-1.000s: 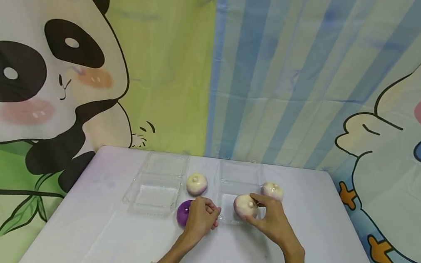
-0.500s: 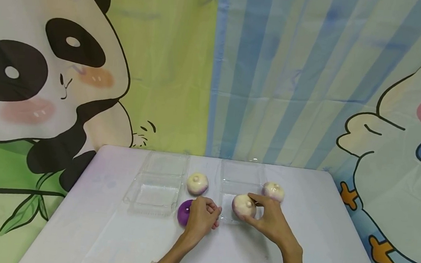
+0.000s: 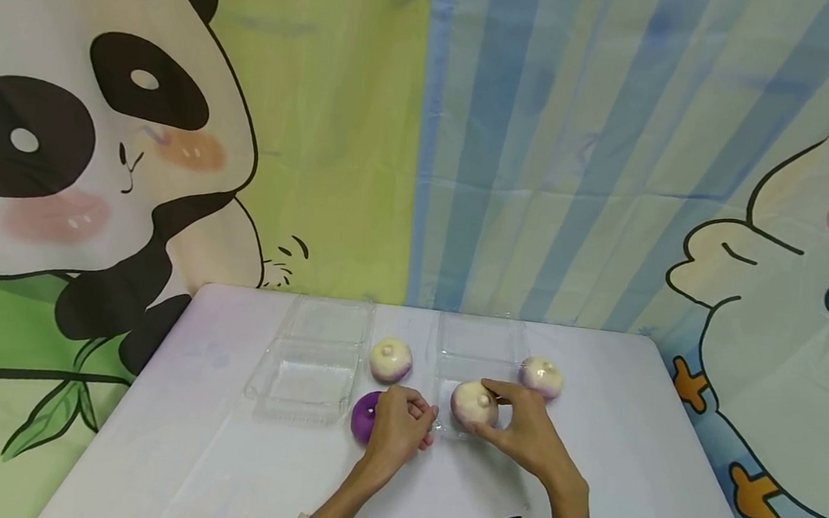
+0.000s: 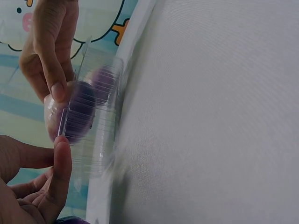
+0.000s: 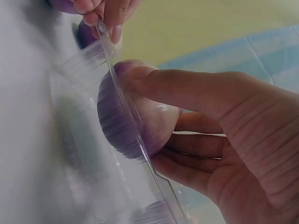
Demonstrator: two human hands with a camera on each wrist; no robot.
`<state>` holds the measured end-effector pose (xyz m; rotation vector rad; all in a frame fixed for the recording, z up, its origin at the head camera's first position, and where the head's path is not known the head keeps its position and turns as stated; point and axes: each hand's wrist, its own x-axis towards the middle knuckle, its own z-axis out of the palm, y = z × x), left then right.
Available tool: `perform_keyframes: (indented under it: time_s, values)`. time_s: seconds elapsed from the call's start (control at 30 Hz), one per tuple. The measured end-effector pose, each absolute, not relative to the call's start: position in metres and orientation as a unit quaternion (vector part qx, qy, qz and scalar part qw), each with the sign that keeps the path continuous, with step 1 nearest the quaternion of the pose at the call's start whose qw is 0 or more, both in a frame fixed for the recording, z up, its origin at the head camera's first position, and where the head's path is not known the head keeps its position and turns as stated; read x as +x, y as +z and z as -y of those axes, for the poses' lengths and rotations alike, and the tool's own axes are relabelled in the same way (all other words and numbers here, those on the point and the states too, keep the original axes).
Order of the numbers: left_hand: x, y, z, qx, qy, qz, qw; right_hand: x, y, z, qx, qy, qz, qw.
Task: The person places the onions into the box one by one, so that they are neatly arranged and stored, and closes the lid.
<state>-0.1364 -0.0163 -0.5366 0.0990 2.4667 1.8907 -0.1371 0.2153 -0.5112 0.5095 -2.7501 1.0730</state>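
My right hand [image 3: 529, 429] grips a purple-and-white onion [image 3: 472, 404] between thumb and fingers, partly within the base of the right clear plastic clamshell box [image 3: 481, 340]. In the right wrist view the onion's purple side [image 5: 110, 114] shows through the box wall. My left hand [image 3: 398, 426] pinches the near left corner of that same box by its rim, thumb against forefinger [image 4: 61, 156]. A glossy purple onion [image 3: 364, 417] sits just left of the left hand, which partly covers it.
Left of the hands lies a second clear clamshell box [image 3: 306, 377], its lid folded back. One pale onion [image 3: 391, 361] stands between the boxes, and another [image 3: 541, 377] sits by the right box's far right side. A patterned curtain [image 3: 543, 139] hangs behind the white table [image 3: 206, 438].
My right hand has shifted slightly left with the onion, over the right box's base. The left hand keeps its pinch on the rim.
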Motion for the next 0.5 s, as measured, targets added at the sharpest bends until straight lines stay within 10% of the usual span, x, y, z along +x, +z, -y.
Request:
perform_keyframes:
  time_s: [0.5]
  values:
    - [-0.1385,-0.5362,0.0158,0.019,0.603,-0.798,0.017,-0.142,-0.5169,-0.2058,0.177,0.351,0.918,0.057]
